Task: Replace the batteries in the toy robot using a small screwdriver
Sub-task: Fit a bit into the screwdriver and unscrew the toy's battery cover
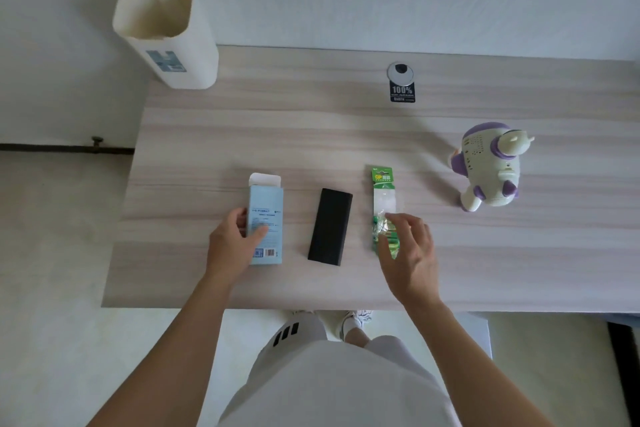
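I am gripping the blue box (266, 215) with my left hand (232, 246), thumb lying across its front and fingers curling round its left edge. The box is lying flat on the table (346, 135) with its far flap standing open. My right hand (412, 262) is hovering over the near end of the battery pack (382, 199), fingers spread and relaxed, gripping nothing; I cannot tell whether the fingertips are touching the wrapper. My two hands are working well apart, and a black case (330, 227) is lying between the box and the pack. The robot (490, 166) is sitting on the table further back and to my right, well apart from both hands. A white bin (166, 35) is standing at the far left corner
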Tool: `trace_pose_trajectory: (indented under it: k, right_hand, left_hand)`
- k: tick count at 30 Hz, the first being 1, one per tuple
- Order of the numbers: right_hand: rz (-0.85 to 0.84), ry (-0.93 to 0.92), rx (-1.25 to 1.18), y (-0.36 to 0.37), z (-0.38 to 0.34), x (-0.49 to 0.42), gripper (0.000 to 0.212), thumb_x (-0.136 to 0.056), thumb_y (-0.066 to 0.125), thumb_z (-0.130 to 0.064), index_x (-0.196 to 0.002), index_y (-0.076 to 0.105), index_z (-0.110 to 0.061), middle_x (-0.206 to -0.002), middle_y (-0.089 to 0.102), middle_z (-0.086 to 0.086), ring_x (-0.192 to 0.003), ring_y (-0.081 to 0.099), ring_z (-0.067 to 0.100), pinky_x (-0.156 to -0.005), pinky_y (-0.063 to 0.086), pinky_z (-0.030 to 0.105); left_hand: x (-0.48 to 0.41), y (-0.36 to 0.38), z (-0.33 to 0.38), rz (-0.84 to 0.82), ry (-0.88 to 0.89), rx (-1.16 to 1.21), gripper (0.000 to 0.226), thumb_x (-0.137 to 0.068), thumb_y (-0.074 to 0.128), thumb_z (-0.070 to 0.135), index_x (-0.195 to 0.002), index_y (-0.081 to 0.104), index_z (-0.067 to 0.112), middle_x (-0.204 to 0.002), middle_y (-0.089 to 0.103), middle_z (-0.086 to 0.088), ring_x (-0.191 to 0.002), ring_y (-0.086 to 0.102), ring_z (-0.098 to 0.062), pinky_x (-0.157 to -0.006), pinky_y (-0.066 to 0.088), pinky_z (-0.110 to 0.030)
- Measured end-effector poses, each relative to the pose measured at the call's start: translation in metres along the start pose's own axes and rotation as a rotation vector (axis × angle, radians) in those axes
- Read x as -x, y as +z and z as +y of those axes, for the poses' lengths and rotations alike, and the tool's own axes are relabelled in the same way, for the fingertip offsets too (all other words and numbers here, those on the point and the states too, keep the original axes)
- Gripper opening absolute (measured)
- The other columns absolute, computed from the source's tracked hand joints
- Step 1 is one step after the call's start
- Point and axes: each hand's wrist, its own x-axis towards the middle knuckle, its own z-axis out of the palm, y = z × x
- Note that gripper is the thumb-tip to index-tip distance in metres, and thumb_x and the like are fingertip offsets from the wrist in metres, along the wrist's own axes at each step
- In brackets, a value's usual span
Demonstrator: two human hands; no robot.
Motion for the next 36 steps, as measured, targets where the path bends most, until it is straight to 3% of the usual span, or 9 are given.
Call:
trace_pose_trajectory:
  k: [4, 9, 13, 16, 19, 24, 30, 34, 36]
  right_hand:
    - [-0.088, -0.014, -0.059, 0.006, -0.024, 0.013, 0.026, -0.089, 0.061, -0.016, -0.114, 0.065, -0.008, -0.102, 0.062, 0.009, -0.088, 0.06, 0.027, -0.079, 0.052, 0.037]
    - [-0.262, 0.217, -0.194, 0.023, -0.051, 0.023, 0.028, -0.089, 0.069, -0.016, -0.116, 0.063, -0.013, -0.101, 0.059, 0.002, -0.076, 0.056, 0.01, -0.066, 0.057, 0.038]
    - [-0.29, 0.366, -0.231, 0.033, -0.066, 0.019, 0.032, -0.093, 0.063, -0.019, -0.125, 0.058, -0.013, -0.107, 0.058, 0.002, -0.085, 0.058, 0.014, -0.076, 0.057, 0.038]
    - [-0.315, 0.452, -0.232, 0.039, -0.069, 0.011, 0.042, -0.095, 0.06, -0.024, -0.134, 0.053, -0.012, -0.12, 0.058, 0.006, -0.097, 0.061, 0.02, -0.084, 0.054, 0.038]
    - [-0.34, 0.554, -0.259, 0.043, -0.07, 0.0, 0.047, -0.096, 0.059, -0.025, -0.139, 0.05, -0.01, -0.129, 0.057, 0.007, -0.11, 0.06, 0.023, -0.09, 0.05, 0.035]
    - [-0.334, 0.696, -0.339, 0.048, -0.07, -0.015, 0.033, -0.095, 0.058, -0.021, -0.126, 0.059, -0.01, -0.119, 0.066, 0.009, -0.107, 0.061, 0.023, -0.081, 0.042, 0.026]
    - [-0.321, 0.865, -0.503, 0.046, -0.069, -0.021, 0.045, -0.094, 0.064, -0.025, -0.136, 0.056, -0.011, -0.121, 0.067, 0.003, -0.104, 0.063, 0.016, -0.086, 0.055, 0.03]
    - [-0.301, 0.89, -0.644, 0.039, -0.07, -0.02, 0.036, -0.093, 0.067, -0.029, -0.126, 0.063, -0.017, -0.111, 0.068, -0.004, -0.089, 0.065, 0.004, -0.069, 0.055, 0.02]
    - [-0.277, 0.869, -0.685, 0.032, -0.069, -0.023, 0.027, -0.092, 0.069, -0.031, -0.117, 0.068, -0.021, -0.106, 0.071, -0.006, -0.094, 0.068, 0.01, -0.075, 0.06, 0.029]
  left_hand:
    - [0.002, -0.006, -0.013, 0.039, 0.04, -0.067, 0.048, -0.083, 0.08, 0.023, -0.124, 0.057, 0.011, -0.115, 0.066, -0.003, -0.095, 0.066, -0.019, -0.075, 0.055, -0.03]
    - [0.014, -0.009, -0.009, 0.164, 0.164, -0.251, 0.049, -0.085, 0.076, 0.022, -0.127, 0.056, 0.006, -0.119, 0.058, -0.014, -0.11, 0.055, -0.03, -0.091, 0.046, -0.04]
    - [0.04, 0.021, 0.026, -0.091, 0.359, -0.226, 0.043, -0.092, 0.067, 0.023, -0.132, 0.055, 0.013, -0.12, 0.058, -0.004, -0.106, 0.053, -0.014, -0.087, 0.044, -0.028]
    - [0.04, 0.05, 0.038, -0.287, 0.273, -0.125, 0.053, -0.094, 0.065, 0.027, -0.144, 0.046, 0.02, -0.13, 0.054, 0.006, -0.121, 0.052, -0.012, -0.102, 0.045, -0.031]
    - [0.033, 0.065, 0.041, -0.374, 0.156, 0.001, 0.044, -0.096, 0.061, 0.021, -0.139, 0.052, 0.025, -0.131, 0.063, 0.006, -0.123, 0.059, -0.014, -0.097, 0.048, -0.026]
    - [0.027, 0.076, 0.047, -0.307, -0.035, 0.122, 0.047, -0.097, 0.059, 0.009, -0.143, 0.049, 0.011, -0.139, 0.06, -0.002, -0.129, 0.056, -0.018, -0.105, 0.044, -0.028]
    - [0.026, 0.084, 0.046, -0.289, -0.027, 0.082, 0.028, -0.097, 0.061, 0.028, -0.122, 0.061, 0.016, -0.113, 0.066, -0.004, -0.104, 0.063, -0.023, -0.089, 0.056, -0.039]
    - [0.029, 0.082, 0.052, -0.297, -0.115, 0.304, 0.024, -0.099, 0.058, 0.036, -0.118, 0.055, 0.022, -0.114, 0.067, -0.002, -0.102, 0.065, -0.019, -0.089, 0.058, -0.038]
    - [0.031, 0.077, 0.058, -0.284, -0.151, 0.408, 0.026, -0.098, 0.057, 0.043, -0.114, 0.056, 0.022, -0.112, 0.069, -0.004, -0.101, 0.068, -0.021, -0.089, 0.059, -0.044]
